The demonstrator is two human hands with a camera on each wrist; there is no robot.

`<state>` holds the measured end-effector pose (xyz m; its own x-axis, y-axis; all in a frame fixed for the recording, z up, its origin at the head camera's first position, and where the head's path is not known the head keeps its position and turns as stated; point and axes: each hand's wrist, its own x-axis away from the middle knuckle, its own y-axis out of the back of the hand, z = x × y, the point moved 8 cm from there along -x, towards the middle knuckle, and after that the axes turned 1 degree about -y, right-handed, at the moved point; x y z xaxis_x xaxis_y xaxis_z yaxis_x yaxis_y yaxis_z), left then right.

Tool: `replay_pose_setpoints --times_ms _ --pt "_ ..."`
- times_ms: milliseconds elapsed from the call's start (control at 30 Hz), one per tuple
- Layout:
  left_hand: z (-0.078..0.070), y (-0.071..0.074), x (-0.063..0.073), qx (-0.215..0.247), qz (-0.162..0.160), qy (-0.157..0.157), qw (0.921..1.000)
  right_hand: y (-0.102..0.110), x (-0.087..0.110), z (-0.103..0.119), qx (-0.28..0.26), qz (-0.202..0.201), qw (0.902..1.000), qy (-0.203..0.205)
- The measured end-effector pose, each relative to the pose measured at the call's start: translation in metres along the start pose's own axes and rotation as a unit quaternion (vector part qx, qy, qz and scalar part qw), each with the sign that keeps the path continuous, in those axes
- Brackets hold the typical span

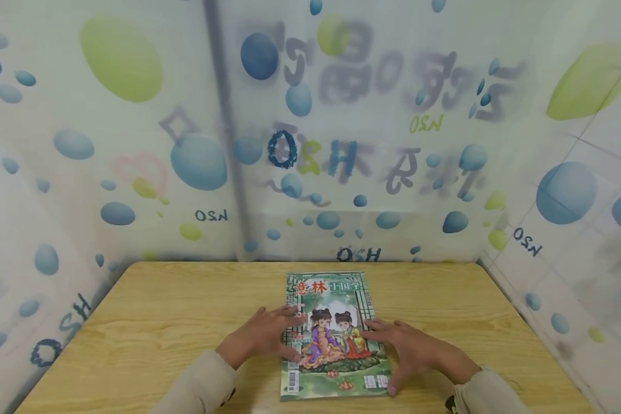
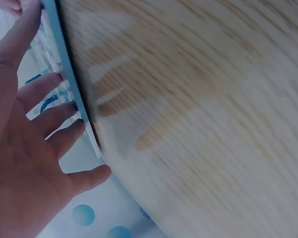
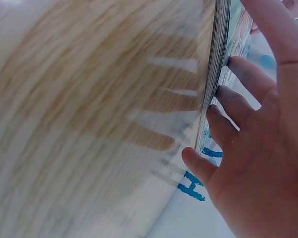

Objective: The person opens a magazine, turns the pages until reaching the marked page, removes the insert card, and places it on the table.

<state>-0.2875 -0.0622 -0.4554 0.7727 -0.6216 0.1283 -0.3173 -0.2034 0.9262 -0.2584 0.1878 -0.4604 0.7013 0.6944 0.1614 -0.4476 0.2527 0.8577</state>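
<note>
A magazine [image 1: 336,330] lies flat, cover up, near the middle of the table, its top edge pointing away from the person. Its green cover bears large red characters [image 1: 310,287] at the upper left, two drawn figures [image 1: 336,340] in bright robes, and a barcode [image 1: 292,380] at the lower left. The left hand [image 1: 263,334] rests against the left side and the right hand [image 1: 415,349] against the right, both with fingers spread and extended, touching the edges without clasping them. Beige sleeves [image 1: 202,384] cover both forearms. The table [image 1: 186,310] has a pale wood grain and faintly mirrors the fingers in both wrist views. Around it, whitish walls [image 1: 445,34] carry blue and green spots and reversed lettering.
</note>
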Motion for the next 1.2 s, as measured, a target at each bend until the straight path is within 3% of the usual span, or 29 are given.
replay_pose_setpoints --times_ms 500,900,1067,1200 --pt "-0.009 0.005 0.001 0.002 0.004 0.003 1.0000 0.002 -0.003 0.001 0.014 -0.009 0.9995 0.025" --pt "-0.065 -0.014 -0.008 -0.032 -0.005 -0.095 0.9949 0.006 -0.004 0.000 -0.004 0.003 1.0000 -0.002" --pt "-0.074 -0.017 -0.007 -0.063 -0.006 -0.106 0.9924 0.010 -0.005 -0.001 -0.013 -0.003 0.9999 -0.006" --pt "-0.077 -0.015 -0.005 -0.079 -0.026 -0.121 0.9892 0.013 -0.004 -0.001 -0.037 -0.008 0.9993 -0.004"
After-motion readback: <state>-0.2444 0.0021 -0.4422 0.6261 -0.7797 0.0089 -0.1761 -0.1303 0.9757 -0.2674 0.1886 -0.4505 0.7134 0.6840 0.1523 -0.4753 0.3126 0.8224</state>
